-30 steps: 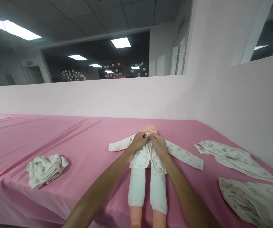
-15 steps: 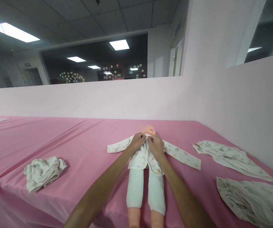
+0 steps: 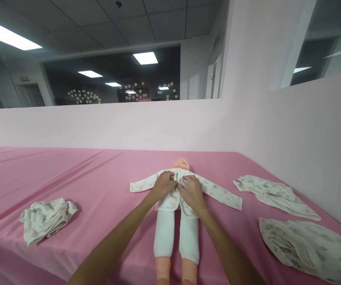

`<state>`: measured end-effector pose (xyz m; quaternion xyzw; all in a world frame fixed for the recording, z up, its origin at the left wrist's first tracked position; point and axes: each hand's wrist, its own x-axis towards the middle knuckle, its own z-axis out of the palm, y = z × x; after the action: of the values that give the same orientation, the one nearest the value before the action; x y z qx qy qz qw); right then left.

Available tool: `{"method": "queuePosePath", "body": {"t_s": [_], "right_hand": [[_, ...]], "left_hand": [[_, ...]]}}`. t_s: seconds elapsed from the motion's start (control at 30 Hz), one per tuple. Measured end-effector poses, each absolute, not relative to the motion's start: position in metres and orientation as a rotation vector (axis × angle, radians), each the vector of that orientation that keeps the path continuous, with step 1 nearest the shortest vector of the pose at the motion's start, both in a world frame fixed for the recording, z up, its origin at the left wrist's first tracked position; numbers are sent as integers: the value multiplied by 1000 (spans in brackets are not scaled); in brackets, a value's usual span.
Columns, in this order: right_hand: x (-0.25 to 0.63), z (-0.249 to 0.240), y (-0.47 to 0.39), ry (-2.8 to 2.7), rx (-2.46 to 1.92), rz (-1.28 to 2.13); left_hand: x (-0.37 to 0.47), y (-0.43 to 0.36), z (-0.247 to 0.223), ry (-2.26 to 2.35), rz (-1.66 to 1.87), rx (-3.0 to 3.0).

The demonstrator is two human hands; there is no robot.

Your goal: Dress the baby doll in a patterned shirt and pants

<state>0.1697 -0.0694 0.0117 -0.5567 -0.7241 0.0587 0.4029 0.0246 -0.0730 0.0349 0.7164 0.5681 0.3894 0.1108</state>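
A doll [image 3: 181,163] lies on its back, head away from me, wearing a white patterned jacket [image 3: 168,202] with both sleeves spread out and white padded legs. On the left side of the jacket's chest opening, my left hand [image 3: 164,184] has its fingers closed on the fabric. My right hand [image 3: 190,190] pinches the other front edge, close beside the left one. Both hands sit just below the neck, now at mid-chest. The fastening between the fingertips is too small to make out.
A pink cloth [image 3: 105,190] covers the table. One crumpled white garment [image 3: 48,218] lies at the left. At the right lie two more patterned garments, one farther back [image 3: 277,194] and one nearer [image 3: 309,245]. A pale wall [image 3: 128,126] with windows stands behind.
Both hands have moved down the jacket front from the neck to the chest. The neckline now shows. The whole view has shifted slightly.
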Motion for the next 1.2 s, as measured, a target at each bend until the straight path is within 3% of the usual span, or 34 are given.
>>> {"method": "queuePosePath", "body": {"t_s": [0.37,0.77,1.2], "right_hand": [[160,19,-80,-1877,-1549,-171],[180,21,-77,-1704,-1470,282],[196,30,-76,-1753,-1572,22]], "left_hand": [[34,-65,19,1900,1149,2113],[32,-69,18,1823,1431,2008],[33,-70,14,1797,1421,2246]]}}
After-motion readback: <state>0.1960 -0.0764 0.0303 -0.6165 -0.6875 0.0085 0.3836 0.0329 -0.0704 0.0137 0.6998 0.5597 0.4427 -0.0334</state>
